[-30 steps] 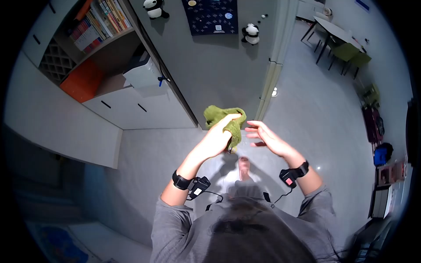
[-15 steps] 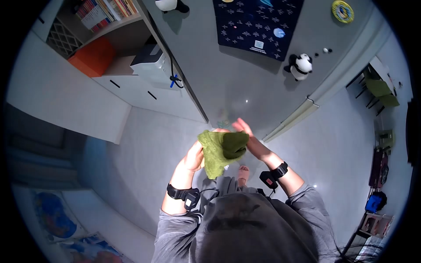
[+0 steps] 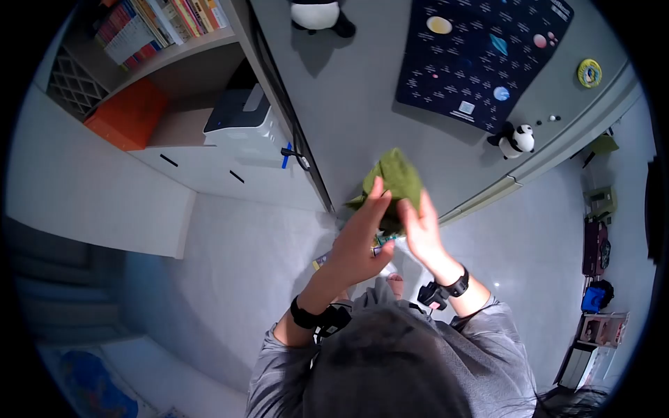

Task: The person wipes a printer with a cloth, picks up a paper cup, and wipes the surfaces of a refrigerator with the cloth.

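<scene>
A green cloth [image 3: 397, 182], crumpled and peaked at the top, is in front of the grey panel. My right hand [image 3: 425, 233] grips its right side, thumb in front and fingers behind. Fingers stretched and thumb apart, my left hand [image 3: 354, 244] lies along the cloth's left side, its fingertips touching or very near it. Below the cloth, between my hands, a small colourful object [image 3: 385, 241] shows in part; its kind is hidden.
The grey panel [image 3: 362, 104] bears a dark planet poster [image 3: 481, 63], panda figures [image 3: 516, 141] and a round yellow piece [image 3: 589, 73]. Leftward stand a white printer [image 3: 244, 125], an orange box [image 3: 129, 111] and a bookshelf [image 3: 202, 42]. Several bags line the right wall.
The cloth has moved up and right in view, away from my body. My left hand has gone from holding its left side to stretched fingers. My right hand now grips it. The view has shifted.
</scene>
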